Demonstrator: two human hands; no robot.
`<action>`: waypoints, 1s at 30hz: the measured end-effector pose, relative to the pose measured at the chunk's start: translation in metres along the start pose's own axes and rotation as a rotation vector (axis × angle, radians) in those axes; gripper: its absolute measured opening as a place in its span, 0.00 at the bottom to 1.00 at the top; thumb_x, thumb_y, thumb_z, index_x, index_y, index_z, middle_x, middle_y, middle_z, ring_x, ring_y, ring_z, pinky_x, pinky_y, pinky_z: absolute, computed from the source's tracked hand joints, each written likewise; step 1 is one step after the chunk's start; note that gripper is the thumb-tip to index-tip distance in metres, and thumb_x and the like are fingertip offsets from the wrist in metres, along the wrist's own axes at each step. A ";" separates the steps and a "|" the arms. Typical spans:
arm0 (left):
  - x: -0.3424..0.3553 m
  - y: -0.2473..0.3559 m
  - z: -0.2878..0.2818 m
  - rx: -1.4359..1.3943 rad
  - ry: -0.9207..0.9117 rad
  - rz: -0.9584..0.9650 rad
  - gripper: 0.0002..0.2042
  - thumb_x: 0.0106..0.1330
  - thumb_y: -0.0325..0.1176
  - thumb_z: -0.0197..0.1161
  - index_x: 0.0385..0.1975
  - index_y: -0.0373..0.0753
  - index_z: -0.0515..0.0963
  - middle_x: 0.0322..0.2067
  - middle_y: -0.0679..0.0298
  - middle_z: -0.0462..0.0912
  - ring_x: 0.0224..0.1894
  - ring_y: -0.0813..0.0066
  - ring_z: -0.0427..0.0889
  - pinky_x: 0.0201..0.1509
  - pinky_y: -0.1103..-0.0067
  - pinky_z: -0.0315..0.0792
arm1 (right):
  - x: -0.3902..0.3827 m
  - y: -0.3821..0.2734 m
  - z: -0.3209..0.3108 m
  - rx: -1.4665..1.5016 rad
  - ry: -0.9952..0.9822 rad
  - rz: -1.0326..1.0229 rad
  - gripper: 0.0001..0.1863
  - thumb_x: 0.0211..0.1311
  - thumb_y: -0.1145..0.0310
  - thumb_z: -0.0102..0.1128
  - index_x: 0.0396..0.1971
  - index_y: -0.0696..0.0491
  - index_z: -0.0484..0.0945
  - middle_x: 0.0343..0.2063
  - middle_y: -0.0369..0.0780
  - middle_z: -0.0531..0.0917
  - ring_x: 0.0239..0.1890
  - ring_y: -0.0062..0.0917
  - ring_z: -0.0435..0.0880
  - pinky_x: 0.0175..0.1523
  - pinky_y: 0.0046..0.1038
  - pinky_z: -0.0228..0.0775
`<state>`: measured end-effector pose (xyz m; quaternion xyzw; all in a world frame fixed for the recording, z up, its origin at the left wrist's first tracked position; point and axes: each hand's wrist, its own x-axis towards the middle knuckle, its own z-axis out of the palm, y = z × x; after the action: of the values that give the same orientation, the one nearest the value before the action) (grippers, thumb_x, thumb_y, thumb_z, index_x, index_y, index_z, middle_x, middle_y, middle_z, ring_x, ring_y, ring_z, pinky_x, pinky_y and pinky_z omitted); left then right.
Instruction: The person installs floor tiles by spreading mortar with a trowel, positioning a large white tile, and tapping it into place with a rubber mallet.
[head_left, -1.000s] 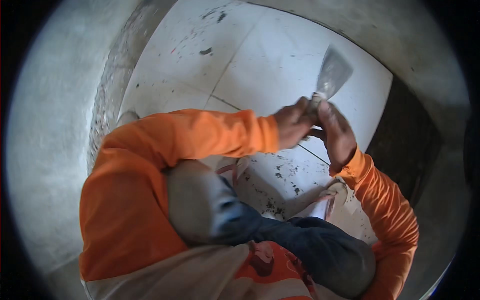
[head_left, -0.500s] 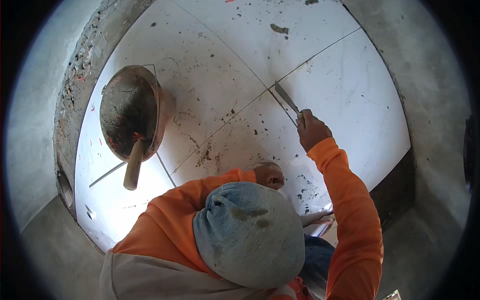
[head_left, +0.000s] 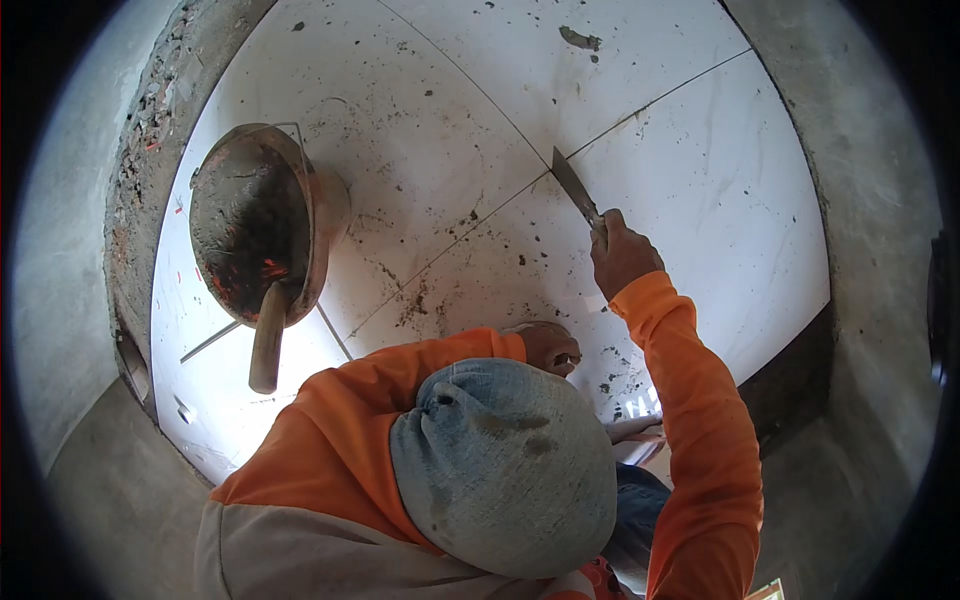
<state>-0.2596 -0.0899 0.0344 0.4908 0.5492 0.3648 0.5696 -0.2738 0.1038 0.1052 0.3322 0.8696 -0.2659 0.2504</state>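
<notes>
My right hand [head_left: 625, 255] grips the handle of a metal putty knife [head_left: 574, 184], its blade tip at a crossing of joints in the white floor tiles [head_left: 710, 190]. My left hand [head_left: 545, 350] is lower, behind a rounded patch of faded denim [head_left: 500, 465], probably my bent knee, with its fingers curled; whether they hold anything is unclear. Left of both hands stands a dirty bucket [head_left: 325, 215] containing dark grey mortar [head_left: 245, 200], with a wooden tool handle [head_left: 267, 345] sticking out over its near rim.
Bare concrete walls [head_left: 870, 200] rise on both sides. A rough, broken strip [head_left: 150, 140] runs along the left wall. A dark edge strip [head_left: 790, 370] lies at the lower right of the tiles. Grit and mortar bits are scattered over the tiles.
A second ago both hands held the raised knife. They have separated, and the blade has come down onto the joint. The view has shifted, bringing the bucket in.
</notes>
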 end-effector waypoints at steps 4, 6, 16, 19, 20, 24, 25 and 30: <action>-0.001 0.002 0.001 -0.042 -0.044 -0.071 0.09 0.53 0.33 0.60 0.33 0.39 0.76 0.28 0.59 0.77 0.31 0.63 0.78 0.38 0.70 0.71 | 0.001 -0.012 -0.011 0.001 -0.112 0.069 0.11 0.64 0.62 0.42 0.40 0.53 0.64 0.27 0.49 0.80 0.33 0.46 0.80 0.39 0.42 0.72; 0.002 0.003 0.001 0.010 -0.027 -0.044 0.08 0.53 0.32 0.59 0.32 0.39 0.76 0.29 0.59 0.77 0.32 0.62 0.77 0.38 0.70 0.71 | 0.001 -0.012 -0.018 -0.011 -0.134 0.071 0.11 0.63 0.64 0.42 0.40 0.53 0.64 0.28 0.50 0.80 0.34 0.46 0.80 0.40 0.42 0.72; 0.001 -0.005 0.005 -0.011 0.053 0.027 0.06 0.53 0.30 0.58 0.30 0.38 0.74 0.30 0.57 0.77 0.34 0.57 0.76 0.40 0.69 0.70 | -0.060 0.070 0.021 -0.160 -0.300 0.222 0.16 0.64 0.61 0.40 0.48 0.51 0.61 0.30 0.55 0.80 0.34 0.52 0.79 0.41 0.47 0.70; 0.005 -0.006 0.006 0.026 0.045 0.048 0.06 0.52 0.29 0.57 0.29 0.37 0.74 0.30 0.56 0.77 0.33 0.57 0.76 0.40 0.69 0.70 | -0.131 0.172 0.054 -0.212 -0.453 0.437 0.14 0.64 0.61 0.36 0.47 0.46 0.61 0.34 0.54 0.80 0.37 0.50 0.80 0.43 0.45 0.71; 0.003 -0.009 0.009 0.083 0.054 0.034 0.07 0.52 0.29 0.57 0.30 0.37 0.74 0.31 0.56 0.77 0.34 0.59 0.76 0.39 0.69 0.71 | -0.153 0.199 0.058 -0.180 -0.475 0.517 0.13 0.64 0.58 0.36 0.44 0.47 0.62 0.33 0.54 0.80 0.37 0.51 0.80 0.42 0.46 0.71; -0.005 0.005 0.015 0.085 0.175 -0.019 0.08 0.52 0.30 0.57 0.32 0.37 0.75 0.32 0.55 0.78 0.32 0.62 0.78 0.37 0.73 0.72 | -0.211 0.257 0.077 -0.272 -0.452 0.584 0.13 0.64 0.57 0.38 0.43 0.47 0.63 0.32 0.50 0.80 0.36 0.51 0.79 0.42 0.48 0.71; -0.001 0.007 0.011 0.105 0.174 0.031 0.09 0.52 0.31 0.58 0.32 0.37 0.75 0.32 0.56 0.79 0.31 0.64 0.78 0.35 0.74 0.72 | -0.229 0.279 0.085 -0.261 -0.448 0.610 0.13 0.64 0.57 0.38 0.43 0.47 0.63 0.32 0.50 0.80 0.36 0.51 0.79 0.42 0.48 0.71; 0.010 0.012 0.012 0.180 0.197 0.195 0.08 0.53 0.33 0.59 0.30 0.37 0.77 0.29 0.58 0.80 0.27 0.65 0.79 0.33 0.77 0.73 | -0.306 0.377 0.096 -0.272 -0.488 0.585 0.14 0.63 0.58 0.39 0.46 0.45 0.63 0.37 0.51 0.78 0.38 0.50 0.78 0.42 0.47 0.71</action>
<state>-0.2447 -0.0794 0.0422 0.5527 0.5827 0.4138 0.4286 0.2193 0.1478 0.1111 0.4566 0.6807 -0.1370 0.5563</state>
